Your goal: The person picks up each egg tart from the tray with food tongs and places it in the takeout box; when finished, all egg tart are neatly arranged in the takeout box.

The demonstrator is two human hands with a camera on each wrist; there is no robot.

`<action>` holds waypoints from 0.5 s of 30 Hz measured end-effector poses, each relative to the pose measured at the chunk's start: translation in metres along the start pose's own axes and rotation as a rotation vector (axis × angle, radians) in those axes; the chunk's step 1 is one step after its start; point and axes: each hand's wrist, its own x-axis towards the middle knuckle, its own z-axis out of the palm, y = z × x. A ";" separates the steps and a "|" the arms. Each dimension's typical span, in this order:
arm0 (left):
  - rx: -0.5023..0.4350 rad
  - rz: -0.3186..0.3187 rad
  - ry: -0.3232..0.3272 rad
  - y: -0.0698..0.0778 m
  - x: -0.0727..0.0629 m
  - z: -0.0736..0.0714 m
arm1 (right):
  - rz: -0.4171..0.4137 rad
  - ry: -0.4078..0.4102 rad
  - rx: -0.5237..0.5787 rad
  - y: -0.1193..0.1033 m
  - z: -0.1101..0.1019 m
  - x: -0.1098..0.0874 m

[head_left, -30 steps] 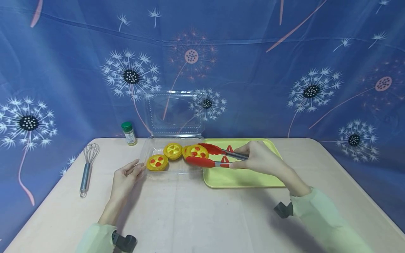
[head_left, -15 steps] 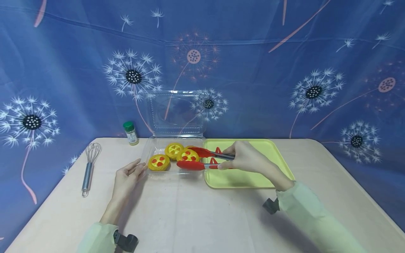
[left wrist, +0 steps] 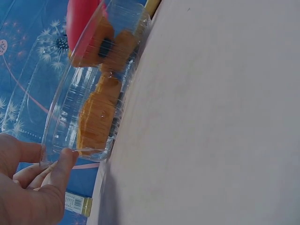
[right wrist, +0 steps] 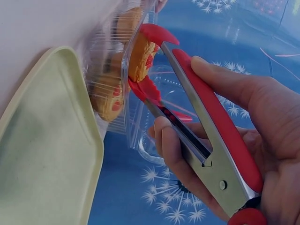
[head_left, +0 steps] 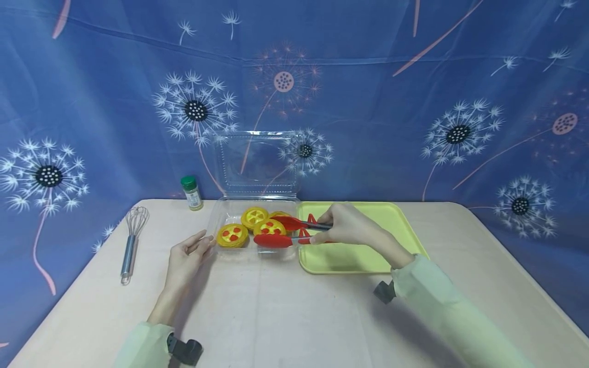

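Note:
My left hand [head_left: 186, 259] pinches the left rim of a clear plastic clamshell box [left wrist: 70, 112], thumb and fingers on either side of the edge. With my right hand [head_left: 349, 225] I grip red-tipped metal tongs [right wrist: 187, 89]. Between the tong tips is a yellow toy egg tart [right wrist: 139, 58] with red pieces on top, tilted over the right part of the box. Inside the box lie another red-dotted tart [head_left: 232, 235], a tart with yellow pieces [head_left: 254, 217] behind it, and a further tart [right wrist: 107, 101] partly hidden by the tongs and held tart.
The box's lid [head_left: 257, 158] stands raised at the back. A pale yellow tray [head_left: 359, 263] lies right of the box, under my right hand. A green-capped seasoning jar [head_left: 191, 193] and a whisk [head_left: 130, 245] are to the left on the cloth-covered table [head_left: 285, 317].
My right hand has moved left with the tongs and the egg tart, from the box's right edge to lower inside it. The left hand stays at the box's rim.

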 end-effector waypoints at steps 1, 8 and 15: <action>0.000 0.000 -0.001 0.000 0.000 0.000 | 0.004 -0.002 -0.010 0.000 0.000 0.001; 0.006 -0.002 0.001 0.000 0.001 0.000 | 0.022 -0.007 -0.066 -0.001 -0.002 0.006; 0.010 -0.002 0.003 0.000 0.001 0.000 | 0.032 0.000 -0.085 -0.005 -0.002 0.006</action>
